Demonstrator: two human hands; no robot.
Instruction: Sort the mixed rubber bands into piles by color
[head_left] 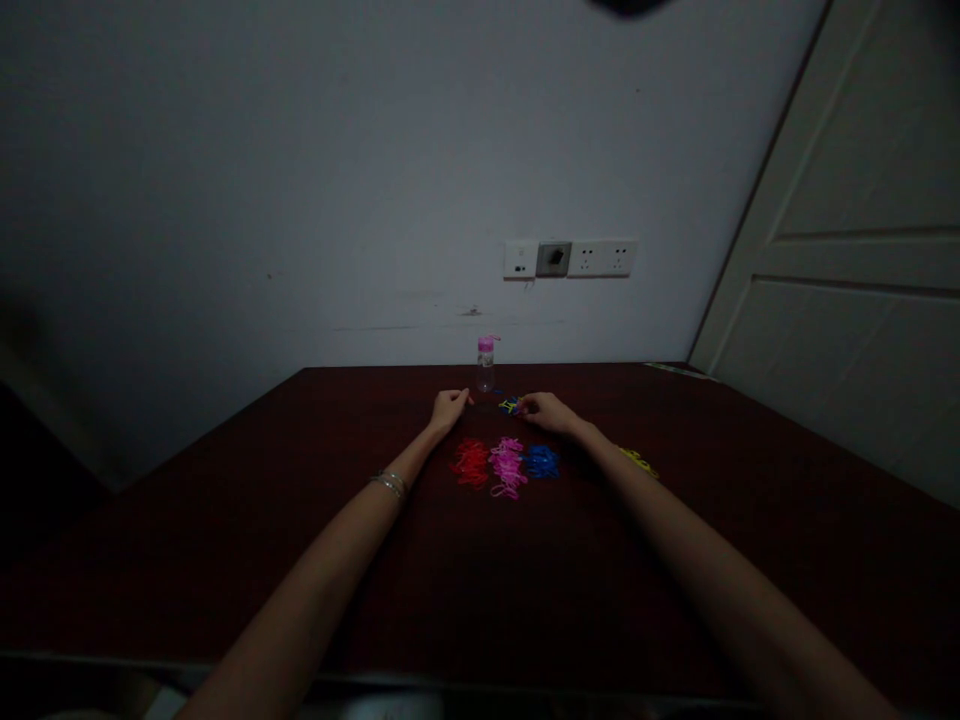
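My left hand (448, 411) rests on the table left of the bottle, its fingers curled together; a small reddish bit shows at the fingertips, too small to make out. My right hand (549, 411) reaches in from the right, thumb and fingers pinched at the edge of a small mixed pile of yellow and blue rubber bands (510, 406). What sits between those fingertips is hidden. Nearer me lie red rubber bands (471, 463), pink rubber bands (508, 466) and blue rubber bands (541, 461) in separate piles. Yellow rubber bands (638, 461) show partly behind my right forearm.
A clear bottle with a pink cap (486, 364) stands upright behind the hands, near the wall. The dark red table (525, 590) meets a pale wall with sockets (602, 258). A panelled door (855, 260) stands at the right.
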